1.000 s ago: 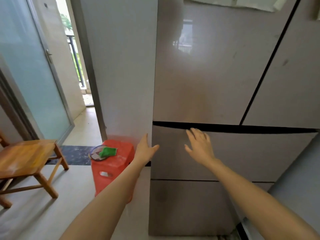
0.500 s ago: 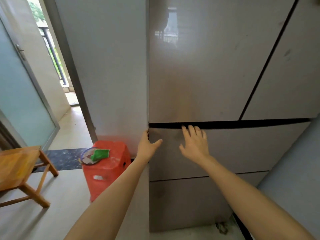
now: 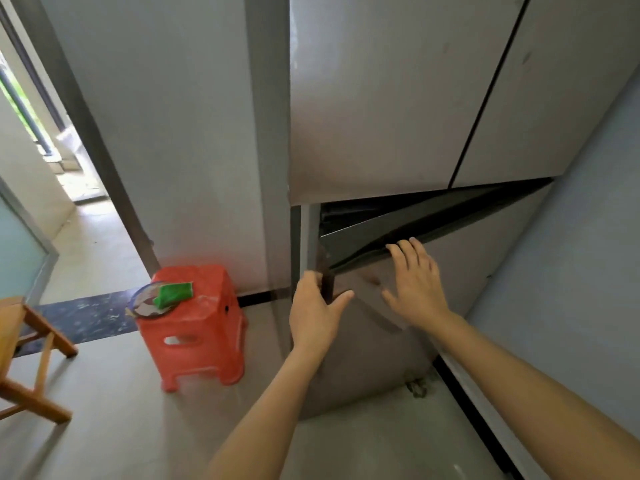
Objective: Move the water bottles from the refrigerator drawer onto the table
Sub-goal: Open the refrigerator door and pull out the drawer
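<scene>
1. Well off to the left of the left grip, at the edge of the view, stands a wooden counter [image 3: 14, 327]. Only a corner of it shows. It is probably where the bottles are to go.
2. Between that counter and the left grip sits a red stool [image 3: 194, 327] with a plate [image 3: 145, 301] and a green cloth [image 3: 175, 293] on top. It looks close enough to the carrying path to need stepping round.
3. The left grip [image 3: 315, 306] clasps the near left corner of the refrigerator [image 3: 374, 98] drawer [image 3: 367, 355]. The fingers are curled round the edge and the thumb lies on the front panel.
4. The drawer is partly out, with a dark gap open above both grips.
   - No water bottles can be seen, because the inside is too dark; they are presumably in there.
   - If loaded, the drawer should feel heavy and stiff on its runners. An even pull at the top lip seems safer than hauling on one corner, which could skew it.
5. The right grip [image 3: 415, 282] lies flat on the front panel, fingers straight and tips reaching the dark top lip. It grasps nothing.
6. Full bottles would likely be weighty for their size, cold and perhaps damp, so slippery. Thin plastic gives under a squeeze, so it is best to take each round the middle of its body, or at the neck under the cap.
</scene>
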### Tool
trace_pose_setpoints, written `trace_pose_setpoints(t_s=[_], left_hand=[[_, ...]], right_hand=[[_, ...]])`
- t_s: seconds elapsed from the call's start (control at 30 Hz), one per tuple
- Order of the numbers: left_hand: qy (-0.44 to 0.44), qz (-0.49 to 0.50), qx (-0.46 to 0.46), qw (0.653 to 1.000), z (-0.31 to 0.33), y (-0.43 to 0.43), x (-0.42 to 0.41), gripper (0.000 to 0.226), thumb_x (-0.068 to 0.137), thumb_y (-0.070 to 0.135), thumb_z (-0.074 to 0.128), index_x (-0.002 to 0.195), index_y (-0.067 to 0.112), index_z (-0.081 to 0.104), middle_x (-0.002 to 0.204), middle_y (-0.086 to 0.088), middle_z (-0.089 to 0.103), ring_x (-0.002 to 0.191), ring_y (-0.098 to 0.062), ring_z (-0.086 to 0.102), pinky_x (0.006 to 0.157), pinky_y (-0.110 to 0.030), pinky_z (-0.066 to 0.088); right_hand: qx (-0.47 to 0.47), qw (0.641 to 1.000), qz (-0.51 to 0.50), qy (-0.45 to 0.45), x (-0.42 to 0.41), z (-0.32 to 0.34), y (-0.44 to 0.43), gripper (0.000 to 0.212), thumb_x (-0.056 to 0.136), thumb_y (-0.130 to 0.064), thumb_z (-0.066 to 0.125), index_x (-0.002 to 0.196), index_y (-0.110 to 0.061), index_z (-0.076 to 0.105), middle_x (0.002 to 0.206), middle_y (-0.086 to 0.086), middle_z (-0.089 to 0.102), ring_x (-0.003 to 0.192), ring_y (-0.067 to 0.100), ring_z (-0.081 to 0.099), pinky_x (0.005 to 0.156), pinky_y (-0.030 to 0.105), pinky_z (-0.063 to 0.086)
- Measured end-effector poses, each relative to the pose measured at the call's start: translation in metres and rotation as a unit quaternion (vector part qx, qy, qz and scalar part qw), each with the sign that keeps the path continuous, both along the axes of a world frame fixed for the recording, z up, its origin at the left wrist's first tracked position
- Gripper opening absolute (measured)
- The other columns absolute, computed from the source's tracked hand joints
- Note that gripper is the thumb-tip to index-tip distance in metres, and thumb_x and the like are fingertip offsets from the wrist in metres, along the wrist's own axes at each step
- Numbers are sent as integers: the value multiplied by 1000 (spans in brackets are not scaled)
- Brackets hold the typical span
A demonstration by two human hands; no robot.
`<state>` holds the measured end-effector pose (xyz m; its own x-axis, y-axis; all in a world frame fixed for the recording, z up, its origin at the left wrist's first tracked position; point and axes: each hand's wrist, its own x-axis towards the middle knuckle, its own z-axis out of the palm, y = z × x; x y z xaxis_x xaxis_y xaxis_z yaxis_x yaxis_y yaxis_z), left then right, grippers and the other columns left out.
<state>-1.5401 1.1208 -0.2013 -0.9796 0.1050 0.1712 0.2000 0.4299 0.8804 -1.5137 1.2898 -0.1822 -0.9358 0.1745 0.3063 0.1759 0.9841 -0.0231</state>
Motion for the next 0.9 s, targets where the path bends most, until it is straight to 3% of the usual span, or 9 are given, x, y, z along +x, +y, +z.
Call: trace_pose_setpoints(t_s=[0.1, 0.23, 0.47, 0.53, 0.6, 0.67, 0.77, 0.83, 0.9], left_hand=[[5, -1, -18, 1000, -1, 6, 35, 39, 74, 40, 72, 89, 24, 39, 91, 4, 55, 84, -14, 55, 68, -29, 45], [26, -11, -39, 999, 1, 19, 84, 39, 75, 40, 71, 89, 24, 38, 93, 3, 55, 84, -13, 52, 67, -26, 40], [69, 27, -82, 994, 0, 73, 190, 39, 76, 41, 70, 99, 15, 52, 95, -2, 61, 86, -20, 61, 77, -35, 50], [70, 34, -96, 992, 4, 96, 226, 38, 72, 39, 73, 95, 14, 55, 90, -2, 62, 81, -20, 62, 73, -33, 48], [132, 37, -126, 983, 3, 120, 263, 40, 63, 40, 79, 85, 15, 57, 79, -1, 62, 72, -19, 62, 65, -32, 47], [219, 19, -138, 966, 0, 136, 291, 37, 67, 45, 71, 86, 18, 55, 82, -2, 60, 77, -19, 58, 67, -31, 48], [323, -29, -111, 939, 4, 152, 318, 41, 78, 49, 48, 103, 18, 50, 108, -11, 57, 103, -20, 45, 83, -34, 44], [280, -104, -145, 943, 22, 155, 312, 52, 84, 47, 45, 126, 18, 42, 136, -14, 42, 125, -24, 33, 98, -41, 38], [232, -219, -235, 918, 43, 170, 303, 63, 90, 42, 44, 144, 22, 20, 155, -4, 12, 141, -25, 9, 113, -42, 17]], right_hand=[[-16, 999, 5, -29, 33, 7, 5, 78, 85, -33, 58, 146, -11, 14, 154, 7, 11, 144, 25, -2, 115, 40, 13], [-31, 999, 11, -41, 74, 12, 19, 79, 84, -33, 59, 145, -12, 15, 155, 5, 10, 145, 22, -3, 115, 38, 18], [43, 995, 23, -86, 158, 28, 69, 79, 85, -38, 56, 147, -16, 11, 157, 3, 6, 145, 16, 0, 115, 35, 12], [56, 992, 29, -106, 186, 34, 89, 79, 85, -36, 54, 147, -19, 9, 157, 1, 4, 145, 15, -2, 116, 37, 7], [50, 992, 30, -111, 222, 41, 110, 78, 86, -35, 53, 148, -22, 7, 157, -1, 3, 144, 14, -3, 116, 39, 6], [-21, 996, 16, -87, 261, 46, 125, 76, 89, -31, 54, 148, -22, 7, 157, 0, 7, 144, 16, 3, 116, 38, 11], [-291, 956, -8, 17, 328, 48, 148, 64, 92, -18, 52, 146, -18, 18, 150, 3, 29, 138, 20, 28, 111, 32, 25], [-416, 906, -22, 77, 351, 48, 152, 53, 94, -15, 48, 143, -15, 28, 142, 6, 42, 130, 20, 41, 106, 29, 32], [-443, 887, -46, 121, 368, 50, 160, 44, 96, -18, 44, 139, -13, 37, 137, 6, 48, 125, 18, 45, 99, 23, 34]])
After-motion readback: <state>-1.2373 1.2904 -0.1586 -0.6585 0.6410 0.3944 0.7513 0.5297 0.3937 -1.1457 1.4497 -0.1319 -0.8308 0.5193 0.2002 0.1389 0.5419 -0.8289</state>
